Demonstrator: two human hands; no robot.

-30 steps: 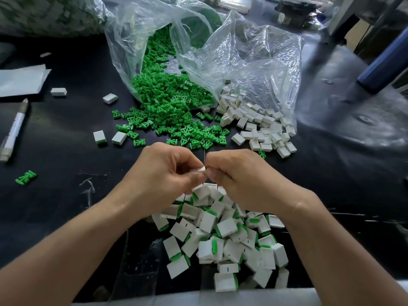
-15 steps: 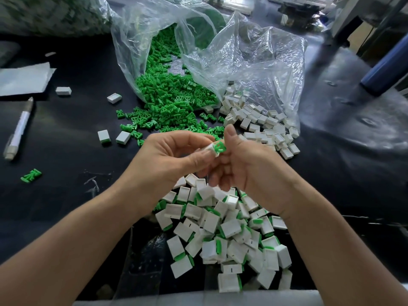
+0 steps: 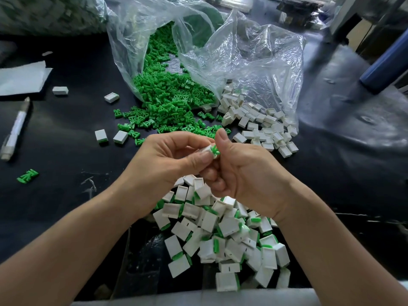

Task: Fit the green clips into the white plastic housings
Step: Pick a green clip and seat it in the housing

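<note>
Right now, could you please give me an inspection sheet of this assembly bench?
Surface: black table mat, scuffed near the left wrist.
Job's things: green clips spill from a clear plastic bag; empty white housings lie beside them; a pile of fitted housings sits under the hands.
Clutter: pen, paper sheet, stray clip and stray housing at the left.
Grippers: left hand pinches a white housing; right hand holds a green clip at its opening, not fully in.
Cables: nothing seen.
Surroundings: blue tube at right; another filled bag at far left.
</note>
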